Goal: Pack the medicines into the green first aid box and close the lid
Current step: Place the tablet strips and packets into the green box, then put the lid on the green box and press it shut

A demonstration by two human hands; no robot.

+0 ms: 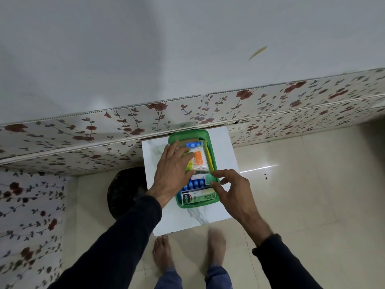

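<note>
Green first aid box (214, 163) sits open on the white marble-patterned board (220, 142), its far end close to the floral wall panel (83, 130). We keep our left hand (169, 174) flat, fingers spread, on the clear pack of cotton buds (199, 160); we judge this presses the pack down level so that the lid can later seat. Our right hand (233, 190) hovers at the box's right rim with thumb and forefinger loosely pinched, gripping nothing that we can see; it probably steadies the box or nudges an item inward. Blue blister strips (194, 184) lie in the middle, and a bandage carton (187, 198) stands at the near end.

The lid is not identifiable in this view. The left palm hides the box's left side and its contents. Small print on the packs cannot be read. The dark round object (125, 190) left of the board cannot be identified.
</note>
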